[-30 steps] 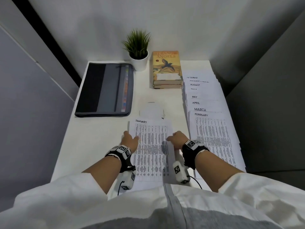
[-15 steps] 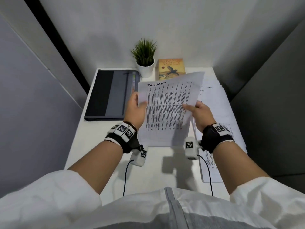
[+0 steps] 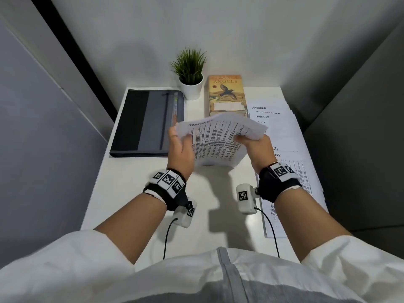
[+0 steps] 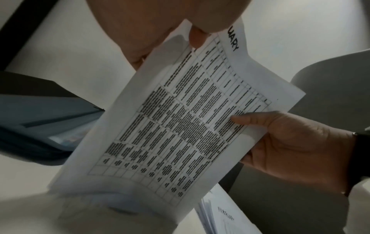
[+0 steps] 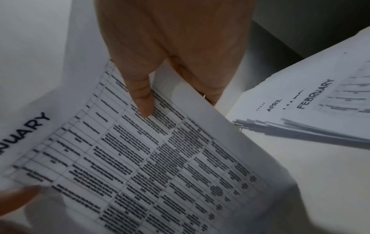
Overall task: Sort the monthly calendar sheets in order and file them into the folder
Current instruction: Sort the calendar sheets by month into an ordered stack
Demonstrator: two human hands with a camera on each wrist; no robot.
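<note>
The JANUARY sheet (image 3: 215, 138) is lifted above the white table (image 3: 122, 193), its top curling away from me. My left hand (image 3: 180, 147) pinches its left edge, thumb on the printed face (image 4: 197, 38). My right hand (image 3: 254, 147) pinches the right edge, thumb on the table print (image 5: 143, 101). The other monthly sheets (image 3: 282, 136) lie fanned along the table's right side, FEBRUARY (image 5: 314, 95) on top, headings up to OCTOBER showing. The dark grey zip folder (image 3: 146, 123) lies shut at the back left.
A small potted plant (image 3: 190, 73) and a stack of books (image 3: 226, 95) stand at the back centre against the wall. Grey partition walls close in on the left and right. Bare table lies between my forearms.
Both hands lifted the JANUARY sheet off the table in front of me and raised it. Since half a second ago its top edge has tipped forward and away.
</note>
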